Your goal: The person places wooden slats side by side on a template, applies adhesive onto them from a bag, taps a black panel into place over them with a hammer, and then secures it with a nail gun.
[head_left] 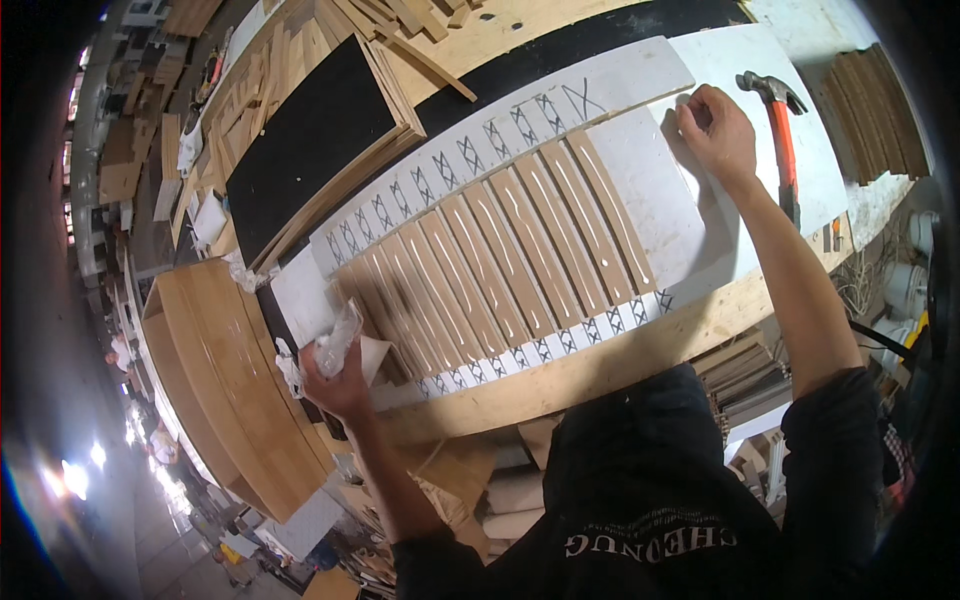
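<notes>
My left hand (338, 385) is closed around a white glue bottle (372, 356) wrapped in crumpled clear plastic, held over the left end of a row of wooden strips (500, 245). Part of the bottle is hidden by my fingers. The strips lie side by side on a white board (640, 170), and wavy white glue lines run along them. Black crossed pencil-like marks line the board's borders above and below the strips. At the far right, my right hand (718, 135) is curled, with nothing visible in it, near the board's corner. A claw hammer (782, 140) with an orange-red handle lies right of it.
A black-topped stack of panels (310, 150) lies behind the board, with loose wood strips beyond. A wooden box-like piece (235, 380) stands at the left. Stacked brown sheets (875, 115) sit at the far right. Boards are stored below the wooden bench edge (560, 375).
</notes>
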Available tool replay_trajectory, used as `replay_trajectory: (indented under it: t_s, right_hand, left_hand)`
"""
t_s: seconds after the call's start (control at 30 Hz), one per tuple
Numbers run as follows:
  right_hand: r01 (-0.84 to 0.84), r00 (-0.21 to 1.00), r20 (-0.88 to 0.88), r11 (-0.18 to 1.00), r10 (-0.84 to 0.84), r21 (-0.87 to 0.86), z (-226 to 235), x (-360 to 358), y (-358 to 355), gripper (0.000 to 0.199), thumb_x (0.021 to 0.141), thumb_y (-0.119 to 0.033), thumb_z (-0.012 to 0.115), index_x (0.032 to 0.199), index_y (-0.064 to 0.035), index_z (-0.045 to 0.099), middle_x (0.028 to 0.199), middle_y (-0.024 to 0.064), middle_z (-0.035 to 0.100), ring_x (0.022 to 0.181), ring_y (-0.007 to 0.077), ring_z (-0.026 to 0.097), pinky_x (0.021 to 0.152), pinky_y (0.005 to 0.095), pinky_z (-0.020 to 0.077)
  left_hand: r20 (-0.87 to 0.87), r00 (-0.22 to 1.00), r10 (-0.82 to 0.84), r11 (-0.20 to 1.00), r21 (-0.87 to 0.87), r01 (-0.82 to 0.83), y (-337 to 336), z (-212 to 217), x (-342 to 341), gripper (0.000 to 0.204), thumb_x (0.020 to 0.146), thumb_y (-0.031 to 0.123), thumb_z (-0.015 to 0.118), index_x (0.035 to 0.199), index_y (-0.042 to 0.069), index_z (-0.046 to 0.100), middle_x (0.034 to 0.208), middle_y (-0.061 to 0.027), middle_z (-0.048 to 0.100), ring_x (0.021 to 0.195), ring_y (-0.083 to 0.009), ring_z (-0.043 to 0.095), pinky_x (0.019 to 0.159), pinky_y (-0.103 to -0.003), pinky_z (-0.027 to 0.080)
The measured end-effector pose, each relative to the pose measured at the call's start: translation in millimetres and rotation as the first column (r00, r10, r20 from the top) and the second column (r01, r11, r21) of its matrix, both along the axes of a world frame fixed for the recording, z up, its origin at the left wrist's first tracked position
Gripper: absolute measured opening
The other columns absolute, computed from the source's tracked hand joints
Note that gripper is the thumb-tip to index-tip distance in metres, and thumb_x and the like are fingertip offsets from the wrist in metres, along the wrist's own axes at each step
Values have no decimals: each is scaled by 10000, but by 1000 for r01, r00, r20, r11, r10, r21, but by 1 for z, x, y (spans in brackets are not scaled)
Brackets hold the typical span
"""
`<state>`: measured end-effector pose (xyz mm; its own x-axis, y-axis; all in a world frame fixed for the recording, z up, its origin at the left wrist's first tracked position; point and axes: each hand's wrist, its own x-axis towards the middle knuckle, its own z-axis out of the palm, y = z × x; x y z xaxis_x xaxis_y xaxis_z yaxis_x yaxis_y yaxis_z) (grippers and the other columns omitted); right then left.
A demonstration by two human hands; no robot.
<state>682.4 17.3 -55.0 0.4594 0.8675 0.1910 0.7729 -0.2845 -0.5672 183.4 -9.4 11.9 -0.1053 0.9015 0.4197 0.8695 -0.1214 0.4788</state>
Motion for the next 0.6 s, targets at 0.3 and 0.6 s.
replay_trajectory:
  t_s: [0.3,0.6]
  right_hand:
    - [-11,1000,-9,1000,11,-10,0,1,1,266,772,-300,585,774,-34,580,755,103,598,689,255,588,646,339,462]
    - [8,1000,-7,1000,-9,-17,0,2,1,265,767,-302,586,778,-37,585,751,102,597,695,257,593,647,339,465]
  left_hand:
    - [-20,996,-92,990,102,94,70,2,18,326,686,157,798,878,-15,599,787,-115,641,683,-183,605,656,-295,484]
    - [-146,989,5,972,232,29,89,-1,23,305,675,116,796,864,-30,606,764,-129,639,672,-177,602,650,-321,494]
